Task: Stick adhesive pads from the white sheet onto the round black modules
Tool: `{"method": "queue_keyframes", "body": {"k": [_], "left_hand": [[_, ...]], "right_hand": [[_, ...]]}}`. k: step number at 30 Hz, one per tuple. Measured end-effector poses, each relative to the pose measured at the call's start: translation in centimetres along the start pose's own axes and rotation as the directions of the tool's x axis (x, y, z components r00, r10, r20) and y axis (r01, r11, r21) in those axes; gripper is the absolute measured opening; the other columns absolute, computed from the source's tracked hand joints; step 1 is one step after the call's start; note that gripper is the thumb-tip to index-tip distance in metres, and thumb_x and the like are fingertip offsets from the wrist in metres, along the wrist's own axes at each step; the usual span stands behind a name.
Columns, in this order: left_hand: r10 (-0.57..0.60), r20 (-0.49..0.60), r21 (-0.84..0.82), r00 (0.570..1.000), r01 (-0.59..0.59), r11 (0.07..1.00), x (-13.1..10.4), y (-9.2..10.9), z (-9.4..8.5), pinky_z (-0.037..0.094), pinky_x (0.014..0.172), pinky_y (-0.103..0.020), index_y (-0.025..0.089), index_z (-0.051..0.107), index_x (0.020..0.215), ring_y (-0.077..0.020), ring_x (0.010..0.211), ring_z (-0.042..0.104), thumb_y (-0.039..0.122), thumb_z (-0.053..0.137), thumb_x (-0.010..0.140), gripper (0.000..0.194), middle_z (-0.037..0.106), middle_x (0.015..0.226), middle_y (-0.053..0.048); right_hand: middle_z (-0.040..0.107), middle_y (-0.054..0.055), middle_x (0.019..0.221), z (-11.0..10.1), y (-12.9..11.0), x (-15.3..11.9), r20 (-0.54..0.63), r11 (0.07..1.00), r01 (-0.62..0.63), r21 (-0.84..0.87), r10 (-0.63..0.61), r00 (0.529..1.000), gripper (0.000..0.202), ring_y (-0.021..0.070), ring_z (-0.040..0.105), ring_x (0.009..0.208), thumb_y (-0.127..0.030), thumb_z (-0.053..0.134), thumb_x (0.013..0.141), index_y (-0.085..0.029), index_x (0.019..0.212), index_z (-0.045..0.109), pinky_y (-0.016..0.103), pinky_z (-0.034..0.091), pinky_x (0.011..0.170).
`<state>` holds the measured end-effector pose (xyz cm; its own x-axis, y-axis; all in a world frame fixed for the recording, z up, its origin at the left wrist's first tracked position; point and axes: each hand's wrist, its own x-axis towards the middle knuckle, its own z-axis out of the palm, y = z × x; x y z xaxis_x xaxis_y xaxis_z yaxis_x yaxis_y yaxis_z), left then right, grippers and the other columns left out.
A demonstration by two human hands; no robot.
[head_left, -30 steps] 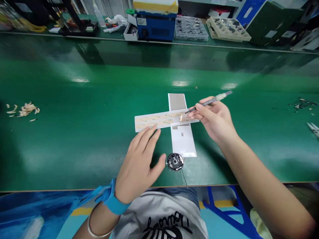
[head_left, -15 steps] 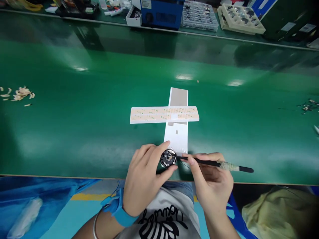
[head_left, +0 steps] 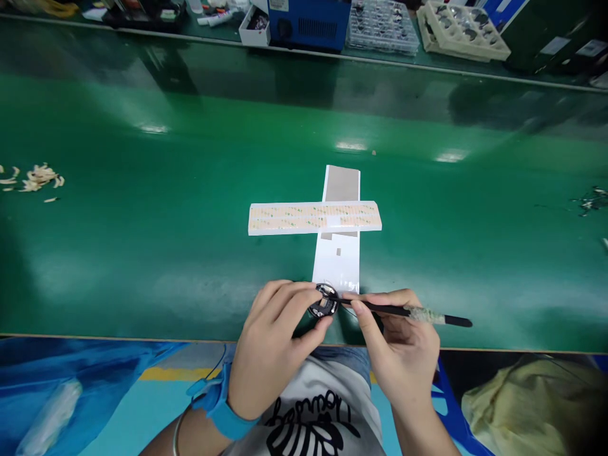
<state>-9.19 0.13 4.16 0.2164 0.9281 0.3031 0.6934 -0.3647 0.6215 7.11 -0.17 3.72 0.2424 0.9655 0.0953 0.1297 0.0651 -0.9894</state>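
Note:
My left hand (head_left: 278, 342), with a blue strap at the wrist, grips a small round black device (head_left: 327, 309) with electronic parts inside it. Its index finger presses on the upper left of the device and the thumb sits at the lower edge. In my right hand (head_left: 396, 335) is a pair of black tweezers (head_left: 394, 309) with tape wrapped round the rear part. Their tip reaches into the face of the device; what it touches is too small to tell. Just beyond lies a white sheet (head_left: 337, 269), crossed by a strip of small beige adhesive pieces (head_left: 285, 218).
A pile of pale scraps (head_left: 42, 177) lies far left on the green bench (head_left: 142, 266), dark scraps (head_left: 593, 199) far right. On the back shelf stand a blue machine (head_left: 308, 28), a clear compartment tray (head_left: 382, 28) and cream trays (head_left: 463, 31). The bench's front edge is close to my wrists.
My left index finger has moved from the device's upper rim onto its face. The tweezers have shifted slightly left, their tip still at the device.

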Motion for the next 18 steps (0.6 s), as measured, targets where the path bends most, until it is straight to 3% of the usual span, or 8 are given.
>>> {"method": "queue_keyframes", "body": {"k": [6, 18], "left_hand": [[0.176, -0.009, 0.101, 0.984, -0.174, 0.98, 0.05, -0.2, -0.02, 0.054, 0.083, -0.041, 0.017, 0.063, 0.102, -0.0243, 0.101, 0.058, 0.013, 0.064, 0.087, 0.015, 0.068, 0.106, -0.009], [0.101, 0.027, 0.098, 0.995, -0.103, 0.99, -0.03, -0.19, 0.1, 0.054, 0.08, -0.042, 0.019, 0.064, 0.106, -0.0247, 0.096, 0.058, 0.016, 0.063, 0.088, 0.018, 0.065, 0.108, -0.01]], "right_hand": [[0.076, 0.002, 0.087, -0.07, 0.16, 0.06, 0.013, 1.0, 0.005, 0.0, -0.005, 1.0, 0.017, 0.0196, 0.076, 0.084, -0.012, 0.071, 0.08, -0.023, 0.09, 0.063, 0.031, 0.063, 0.078], [0.075, 0.002, 0.088, -0.07, 0.35, -0.02, -0.004, 1.0, -0.001, -0.013, 0.001, 1.0, 0.017, 0.0198, 0.076, 0.083, -0.014, 0.071, 0.08, -0.025, 0.09, 0.063, 0.031, 0.063, 0.077]]}}
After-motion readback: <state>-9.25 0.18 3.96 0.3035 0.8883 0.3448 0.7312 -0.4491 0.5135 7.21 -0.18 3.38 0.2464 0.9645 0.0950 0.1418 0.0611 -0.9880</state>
